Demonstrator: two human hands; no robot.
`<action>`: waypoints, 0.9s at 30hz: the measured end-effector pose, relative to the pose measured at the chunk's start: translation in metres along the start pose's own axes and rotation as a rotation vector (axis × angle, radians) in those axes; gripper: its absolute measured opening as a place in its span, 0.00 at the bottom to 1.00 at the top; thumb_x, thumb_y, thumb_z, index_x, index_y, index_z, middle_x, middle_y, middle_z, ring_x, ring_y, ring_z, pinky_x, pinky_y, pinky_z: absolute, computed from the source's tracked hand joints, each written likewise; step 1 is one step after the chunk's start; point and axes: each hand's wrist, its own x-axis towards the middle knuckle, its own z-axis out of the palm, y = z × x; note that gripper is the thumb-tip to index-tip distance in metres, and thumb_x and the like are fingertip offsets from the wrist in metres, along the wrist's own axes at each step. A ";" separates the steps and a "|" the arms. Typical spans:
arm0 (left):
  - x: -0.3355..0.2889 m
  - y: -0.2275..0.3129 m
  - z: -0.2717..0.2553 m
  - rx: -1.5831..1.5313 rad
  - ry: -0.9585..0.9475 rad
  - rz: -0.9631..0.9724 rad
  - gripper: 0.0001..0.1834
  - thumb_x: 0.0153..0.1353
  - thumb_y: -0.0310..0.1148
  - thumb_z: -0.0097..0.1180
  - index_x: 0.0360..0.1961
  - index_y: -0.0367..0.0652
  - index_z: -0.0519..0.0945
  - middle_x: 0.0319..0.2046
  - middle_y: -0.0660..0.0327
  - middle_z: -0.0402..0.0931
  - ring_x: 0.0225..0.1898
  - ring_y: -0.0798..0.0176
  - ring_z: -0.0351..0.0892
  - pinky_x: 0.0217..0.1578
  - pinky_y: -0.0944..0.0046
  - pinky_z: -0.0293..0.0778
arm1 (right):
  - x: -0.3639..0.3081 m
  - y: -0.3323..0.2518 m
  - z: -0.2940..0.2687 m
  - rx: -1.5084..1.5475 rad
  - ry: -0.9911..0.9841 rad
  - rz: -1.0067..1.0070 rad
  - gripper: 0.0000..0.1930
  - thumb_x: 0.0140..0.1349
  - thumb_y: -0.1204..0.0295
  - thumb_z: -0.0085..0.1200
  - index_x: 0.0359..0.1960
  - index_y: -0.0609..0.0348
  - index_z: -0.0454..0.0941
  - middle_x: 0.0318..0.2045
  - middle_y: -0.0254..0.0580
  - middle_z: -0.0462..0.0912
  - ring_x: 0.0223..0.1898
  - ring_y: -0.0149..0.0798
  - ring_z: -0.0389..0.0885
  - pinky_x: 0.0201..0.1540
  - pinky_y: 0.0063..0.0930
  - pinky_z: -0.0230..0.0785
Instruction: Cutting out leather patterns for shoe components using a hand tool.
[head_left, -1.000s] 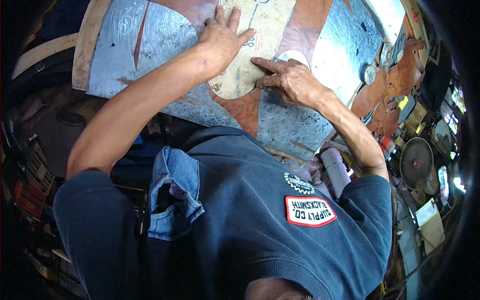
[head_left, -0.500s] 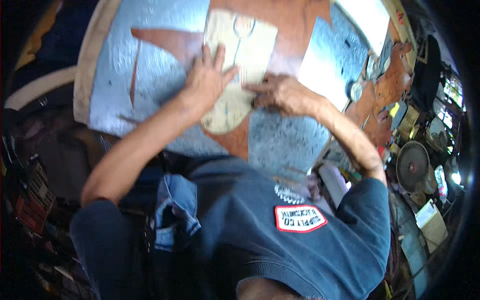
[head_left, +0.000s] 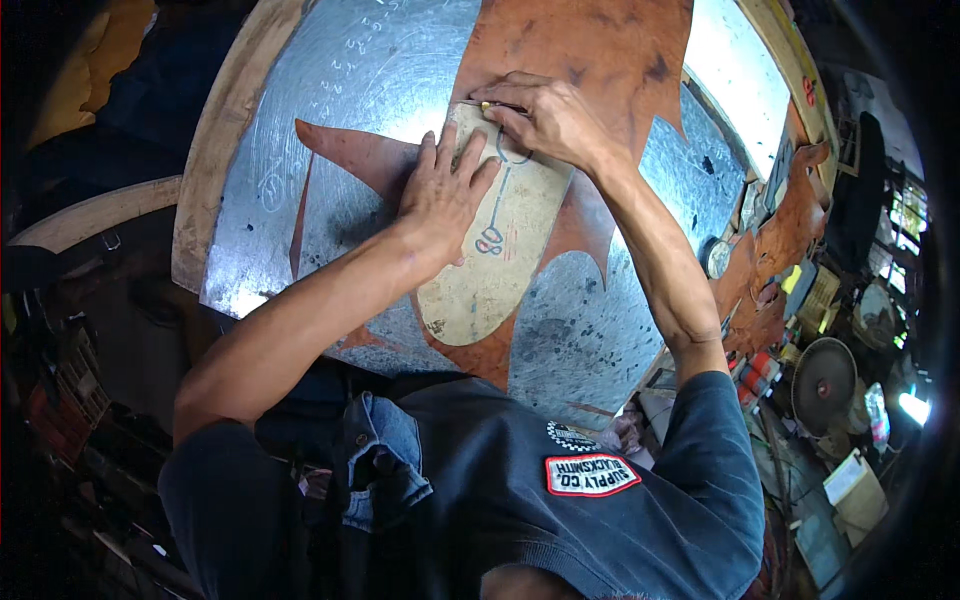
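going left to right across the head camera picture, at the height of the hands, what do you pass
Wooden table rim → bare metal sheet → left hand → right hand → small round gauge → brown leather scraps.

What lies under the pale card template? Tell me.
Brown leather lies beneath the template, showing past its edges, on a metal-covered table. The left hand presses it flat; the leather directly below is covered.

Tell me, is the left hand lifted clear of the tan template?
No, the left hand lies flat with spread fingers on the tan template, pressing it onto the brown leather.
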 end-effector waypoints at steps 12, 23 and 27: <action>0.006 -0.002 0.005 -0.017 -0.007 0.030 0.68 0.32 0.60 0.75 0.72 0.46 0.52 0.72 0.48 0.42 0.72 0.33 0.36 0.68 0.36 0.42 | 0.004 -0.006 -0.002 -0.055 -0.061 0.033 0.14 0.61 0.69 0.55 0.47 0.56 0.82 0.44 0.44 0.83 0.43 0.49 0.82 0.47 0.38 0.76; 0.005 -0.002 0.001 -0.021 -0.023 0.031 0.69 0.29 0.60 0.76 0.72 0.44 0.53 0.72 0.46 0.41 0.72 0.33 0.37 0.68 0.39 0.47 | -0.008 -0.002 -0.006 -0.143 -0.070 0.028 0.15 0.60 0.68 0.53 0.48 0.52 0.82 0.46 0.40 0.83 0.48 0.47 0.80 0.50 0.37 0.74; 0.005 -0.001 -0.002 -0.019 -0.045 0.021 0.69 0.30 0.59 0.76 0.72 0.44 0.52 0.73 0.46 0.41 0.72 0.33 0.37 0.68 0.39 0.47 | -0.021 -0.004 -0.013 -0.097 -0.069 0.094 0.14 0.61 0.69 0.53 0.47 0.56 0.82 0.47 0.41 0.83 0.48 0.48 0.80 0.51 0.37 0.73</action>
